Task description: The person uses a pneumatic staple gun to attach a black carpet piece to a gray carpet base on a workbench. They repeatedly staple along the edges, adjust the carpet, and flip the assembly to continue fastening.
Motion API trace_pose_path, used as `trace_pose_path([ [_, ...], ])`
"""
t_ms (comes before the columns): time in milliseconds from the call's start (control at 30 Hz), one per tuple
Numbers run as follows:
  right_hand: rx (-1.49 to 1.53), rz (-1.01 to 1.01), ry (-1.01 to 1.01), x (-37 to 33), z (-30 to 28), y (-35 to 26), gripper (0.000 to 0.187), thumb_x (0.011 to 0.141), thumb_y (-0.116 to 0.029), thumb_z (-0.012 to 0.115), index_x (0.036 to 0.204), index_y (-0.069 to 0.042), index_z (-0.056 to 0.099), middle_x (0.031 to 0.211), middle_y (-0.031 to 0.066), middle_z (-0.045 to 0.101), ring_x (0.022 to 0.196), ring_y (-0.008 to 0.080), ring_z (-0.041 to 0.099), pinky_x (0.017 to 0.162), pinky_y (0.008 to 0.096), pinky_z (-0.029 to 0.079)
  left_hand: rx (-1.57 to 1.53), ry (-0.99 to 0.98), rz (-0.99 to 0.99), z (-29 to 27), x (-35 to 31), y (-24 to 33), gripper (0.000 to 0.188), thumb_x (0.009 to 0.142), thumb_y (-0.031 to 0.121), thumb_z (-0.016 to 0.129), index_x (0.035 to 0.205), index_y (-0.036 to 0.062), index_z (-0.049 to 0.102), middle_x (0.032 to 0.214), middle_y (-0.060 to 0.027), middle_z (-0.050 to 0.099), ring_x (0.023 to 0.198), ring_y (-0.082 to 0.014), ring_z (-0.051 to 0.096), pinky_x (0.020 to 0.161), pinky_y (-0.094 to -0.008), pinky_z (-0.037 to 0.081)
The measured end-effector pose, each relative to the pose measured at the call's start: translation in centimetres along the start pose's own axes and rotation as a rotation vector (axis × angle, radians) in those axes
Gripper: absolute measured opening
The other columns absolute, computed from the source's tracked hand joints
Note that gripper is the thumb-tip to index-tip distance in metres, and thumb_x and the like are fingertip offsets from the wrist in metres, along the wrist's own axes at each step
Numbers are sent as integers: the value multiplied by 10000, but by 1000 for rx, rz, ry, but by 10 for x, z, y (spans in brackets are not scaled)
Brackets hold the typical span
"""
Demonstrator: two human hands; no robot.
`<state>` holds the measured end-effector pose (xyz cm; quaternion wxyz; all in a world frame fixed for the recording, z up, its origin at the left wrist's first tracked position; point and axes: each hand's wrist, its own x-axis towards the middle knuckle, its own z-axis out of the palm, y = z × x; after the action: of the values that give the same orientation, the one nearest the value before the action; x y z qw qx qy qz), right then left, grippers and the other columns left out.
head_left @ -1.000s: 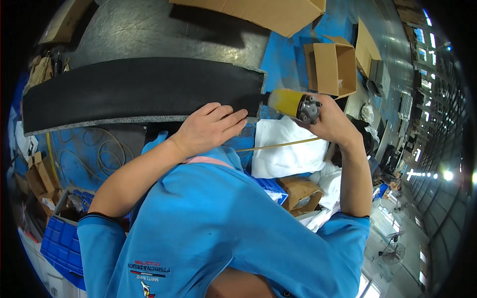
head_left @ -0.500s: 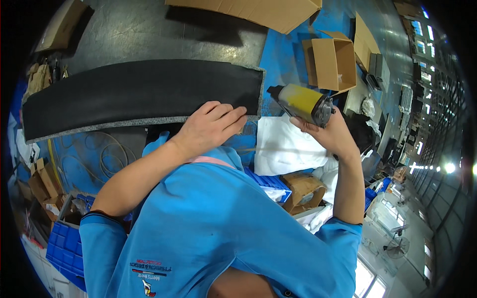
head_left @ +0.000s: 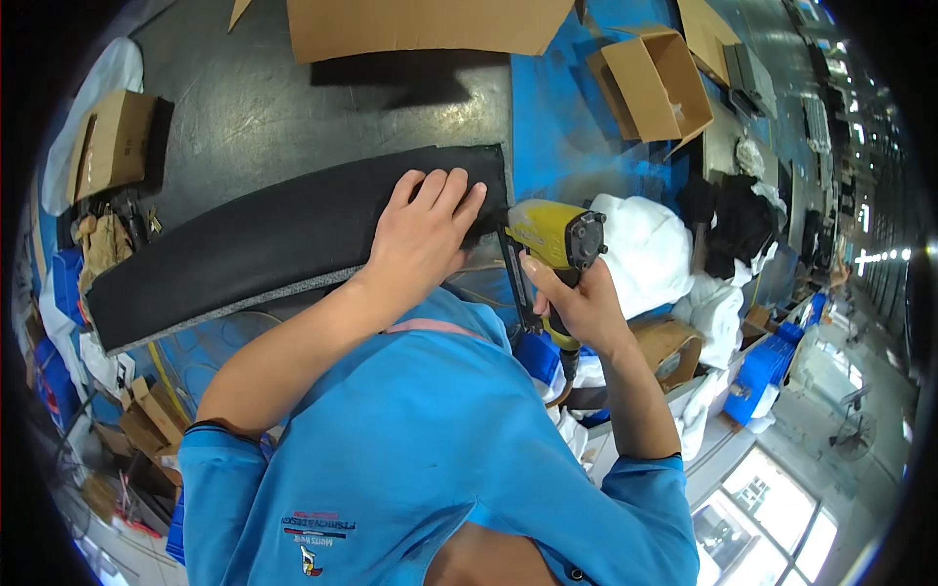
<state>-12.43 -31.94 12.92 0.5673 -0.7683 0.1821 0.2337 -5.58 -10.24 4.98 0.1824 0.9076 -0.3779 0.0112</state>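
Observation:
A long, curved black padded panel (head_left: 264, 234) with a grey fuzzy edge lies across the work surface in front of me. My left hand (head_left: 420, 234) rests on its right-hand part, fingers spread and slightly bent over the black covering. In my right hand (head_left: 586, 303) is a yellow and black staple gun (head_left: 550, 232), its handle wrapped by my fingers. The gun's nose is at the panel's right end, close to my left fingertips; whether it touches cannot be made out. A hose hangs from the handle's lower end.
Beyond the panel stretches a dark metal tabletop (head_left: 244, 107), with a cardboard box (head_left: 122, 146) at left and a large cardboard piece (head_left: 420, 27) at the far edge. An opened carton (head_left: 650, 93) stands at the far right. White bundled material (head_left: 640, 244) lies right of the gun.
My right hand has brought the staple gun leftward and down to the panel's right end, turning it. The panel has tilted, its left end nearer me. My left hand has shifted further onto it.

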Motion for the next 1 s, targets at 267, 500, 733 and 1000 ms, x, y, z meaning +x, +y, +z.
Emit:
trace_pose_path([
  [267, 85, 42, 102, -3, 7, -5, 258, 1002, -227, 715, 1094, 13, 690, 713, -2, 641, 583, 66, 574, 532, 250, 461, 40, -55, -12, 8, -5, 1, 745, 732, 389, 857, 1376, 77, 650, 981, -70, 635, 988, -213, 613, 850, -370, 437],
  [500, 32, 55, 78, 21, 23, -33, 278, 998, -214, 707, 1121, 36, 707, 793, 17, 667, 577, 86, 603, 527, 246, 471, 46, -91, -5, 12, -7, -2, 727, 800, 424, 806, 1411, 63, 644, 695, -41, 659, 684, -203, 639, 750, -365, 435],
  [733, -40, 15, 65, 25, 29, -36, 252, 1003, -202, 696, 1101, 30, 702, 776, 20, 659, 588, 90, 611, 534, 258, 486, 38, -71, 5, 14, -10, -3, 582, 823, 163, 664, 1392, 38, 658, 695, -37, 683, 674, -184, 657, 762, -352, 443],
  [1000, -48, 69, 144, 20, 37, -44, 191, 1004, -176, 687, 960, 9, 700, 680, 19, 648, 576, 94, 614, 532, 269, 483, -35, -115, -42, 9, -10, -6, 633, 857, 328, 726, 1434, 87, 628, 724, -37, 702, 719, -199, 683, 785, -367, 456],
])
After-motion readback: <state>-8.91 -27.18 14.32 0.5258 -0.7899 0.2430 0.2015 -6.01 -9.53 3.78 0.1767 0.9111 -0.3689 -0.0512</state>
